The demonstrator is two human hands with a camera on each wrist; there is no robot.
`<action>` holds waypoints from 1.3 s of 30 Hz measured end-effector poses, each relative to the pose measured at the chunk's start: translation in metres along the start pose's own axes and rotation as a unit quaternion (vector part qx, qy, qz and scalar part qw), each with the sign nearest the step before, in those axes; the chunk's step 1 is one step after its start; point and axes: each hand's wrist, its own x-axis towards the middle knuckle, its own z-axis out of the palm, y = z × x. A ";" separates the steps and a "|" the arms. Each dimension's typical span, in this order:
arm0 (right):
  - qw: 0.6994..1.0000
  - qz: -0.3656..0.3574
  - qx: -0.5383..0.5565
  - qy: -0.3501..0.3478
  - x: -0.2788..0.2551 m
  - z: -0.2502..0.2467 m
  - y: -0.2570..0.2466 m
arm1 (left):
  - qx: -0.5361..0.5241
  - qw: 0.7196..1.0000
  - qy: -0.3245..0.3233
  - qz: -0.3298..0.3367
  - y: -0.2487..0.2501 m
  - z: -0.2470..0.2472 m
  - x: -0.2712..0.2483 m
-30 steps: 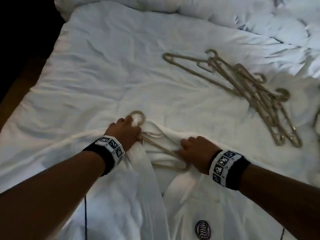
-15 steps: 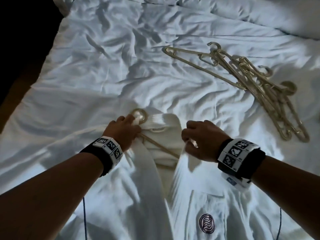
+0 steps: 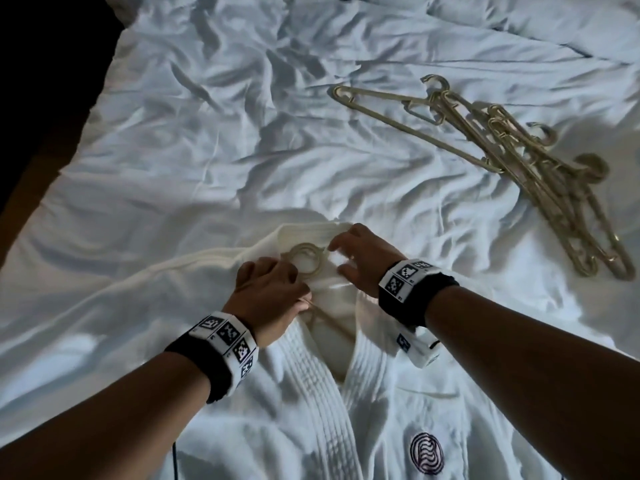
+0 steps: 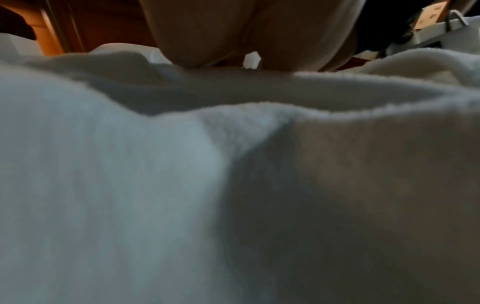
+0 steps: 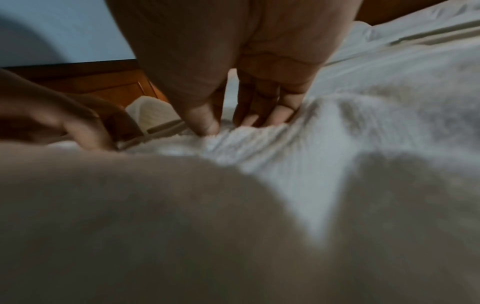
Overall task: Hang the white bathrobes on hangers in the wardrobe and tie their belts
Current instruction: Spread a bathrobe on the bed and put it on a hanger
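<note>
A white bathrobe [image 3: 322, 403] lies front-up on the bed, its collar [image 3: 311, 233] pointing away from me and a round logo [image 3: 426, 457] on its chest. A beige hanger sits inside it; only its ring hook [image 3: 306, 262] and a bit of the neck show above the collar. My left hand [image 3: 268, 296] grips the hanger just below the hook, fingers curled. My right hand [image 3: 358, 259] pinches the collar cloth right of the hook; in the right wrist view its thumb [image 5: 205, 123] and fingertips [image 5: 259, 119] squeeze a fold of the terry cloth [image 5: 259, 139].
A pile of several spare beige hangers [image 3: 519, 161] lies on the rumpled white sheet [image 3: 207, 133] at the far right. The bed edge and dark floor [image 3: 41, 116] run along the left. A bunched duvet [image 3: 519, 22] lies at the far end.
My right hand left the hanger's right arm, drew the robe's right side over it and moved up to the collar beside the hook. My left hand kept its hold below the hook.
</note>
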 end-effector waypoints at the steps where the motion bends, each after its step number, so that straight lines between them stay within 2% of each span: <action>1: 1.000 0.000 0.000 0.002 0.002 0.002 0.000 | 0.002 1.000 0.004 0.021 -0.002 0.002 -0.003; 4: 1.000 0.008 -0.002 0.030 0.009 0.006 0.000 | 0.014 0.997 -0.002 0.074 -0.005 0.008 -0.008; 9: 0.998 -0.007 -0.064 0.010 0.018 0.007 -0.008 | -0.003 0.993 0.016 0.121 -0.002 0.011 -0.007; 15: 0.999 0.008 -0.051 0.008 0.035 0.002 -0.004 | -0.103 0.992 0.017 0.076 -0.011 0.011 -0.006; 19: 0.999 0.021 -0.022 0.030 0.040 -0.006 -0.002 | -0.015 0.998 0.044 0.034 -0.013 0.012 -0.001; 21: 0.999 0.030 -0.007 0.036 0.037 -0.010 -0.003 | 0.018 0.998 0.058 0.034 -0.008 0.013 0.003; 25: 0.997 0.058 0.037 0.037 0.032 -0.013 -0.001 | 0.006 0.995 0.093 0.018 0.001 0.011 0.011; 28: 0.991 0.090 0.083 0.057 0.034 -0.011 0.006 | 0.009 0.997 0.070 -0.028 0.006 0.007 0.020; 31: 0.980 0.120 0.135 0.079 0.034 -0.009 0.011 | 0.006 0.997 0.061 -0.045 0.008 0.005 0.028; 34: 0.966 0.116 0.221 0.073 0.031 -0.005 0.015 | -0.008 0.995 0.062 -0.081 -0.001 0.004 0.035; 36: 0.959 0.088 0.263 0.052 0.028 -0.002 0.019 | -0.016 0.994 0.019 -0.102 -0.010 0.004 0.040; 39: 0.975 0.052 0.215 0.026 0.025 -0.001 0.021 | -0.013 0.994 -0.051 -0.098 -0.020 0.005 0.054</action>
